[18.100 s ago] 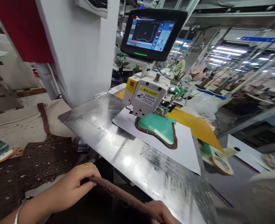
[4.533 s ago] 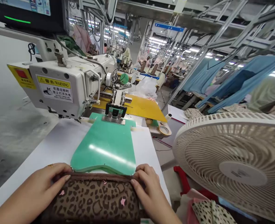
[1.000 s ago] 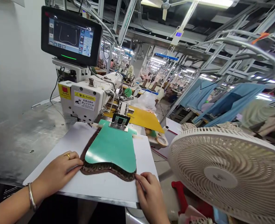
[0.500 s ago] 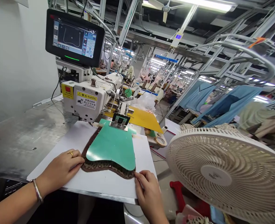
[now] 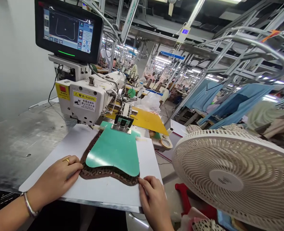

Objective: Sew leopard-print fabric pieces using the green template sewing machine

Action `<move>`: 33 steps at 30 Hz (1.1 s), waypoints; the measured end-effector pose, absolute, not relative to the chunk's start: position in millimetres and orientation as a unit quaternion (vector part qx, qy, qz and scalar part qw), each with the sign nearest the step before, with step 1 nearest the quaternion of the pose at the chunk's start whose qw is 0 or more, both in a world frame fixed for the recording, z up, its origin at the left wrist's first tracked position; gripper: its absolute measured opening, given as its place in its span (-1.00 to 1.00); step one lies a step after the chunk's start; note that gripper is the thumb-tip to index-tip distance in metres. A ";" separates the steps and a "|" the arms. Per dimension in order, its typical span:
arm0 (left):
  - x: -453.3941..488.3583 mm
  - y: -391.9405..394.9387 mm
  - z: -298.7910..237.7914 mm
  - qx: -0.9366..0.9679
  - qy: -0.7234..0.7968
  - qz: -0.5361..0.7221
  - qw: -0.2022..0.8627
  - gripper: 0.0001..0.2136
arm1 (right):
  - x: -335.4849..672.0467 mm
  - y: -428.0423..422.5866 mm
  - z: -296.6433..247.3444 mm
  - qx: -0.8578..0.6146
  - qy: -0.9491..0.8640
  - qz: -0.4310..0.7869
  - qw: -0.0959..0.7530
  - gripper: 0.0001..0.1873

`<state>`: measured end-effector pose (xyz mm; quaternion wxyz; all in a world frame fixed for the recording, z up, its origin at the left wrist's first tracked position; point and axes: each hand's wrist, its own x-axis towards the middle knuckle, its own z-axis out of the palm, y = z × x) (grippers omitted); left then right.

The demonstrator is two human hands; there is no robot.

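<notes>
Left hand (image 5: 57,176) flat, fingers pressing fabric (image 5: 103,171) edge; right hand (image 5: 153,195) fingertips pinning opposite corner. Green template (image 5: 113,150) clamps fabric on white board (image 5: 108,191), likely keeping it aligned.

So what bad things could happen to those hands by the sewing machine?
The left hand and right hand both press the edge of the leopard-print fabric piece under the flat green plastic template. If the white sewing machine moves that template, fingertips might get pinched or dragged. The fabric could also slip crooked. The big cream plastic fan stands close to the right arm, so an elbow might bump it.
</notes>
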<state>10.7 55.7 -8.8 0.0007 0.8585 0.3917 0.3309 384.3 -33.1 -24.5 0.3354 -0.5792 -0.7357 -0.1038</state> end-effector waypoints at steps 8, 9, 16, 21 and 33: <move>15.1 54.1 1.3 0.860 0.371 0.347 -0.048 -0.80 | 385.4 -30.5 -23.6 -0.567 -0.742 -0.116 0.338 -0.77; 15.7 53.9 2.5 0.860 0.369 0.349 -0.052 -0.81 | 385.7 -30.5 -23.5 -0.567 -0.743 -0.117 0.336 -0.77; 14.6 49.5 4.8 0.854 0.378 0.354 -0.051 -0.86 | 388.6 -32.5 -27.2 -0.570 -0.740 -0.099 0.343 -0.76; 12.6 44.7 7.8 0.833 0.405 0.374 -0.054 -0.89 | 388.4 -33.7 -28.3 -0.552 -0.705 -0.144 0.422 -0.78; 16.2 39.9 9.0 0.820 0.383 0.387 -0.178 -0.90 | 383.2 -39.8 -22.4 -0.503 -0.677 -0.185 0.504 -0.88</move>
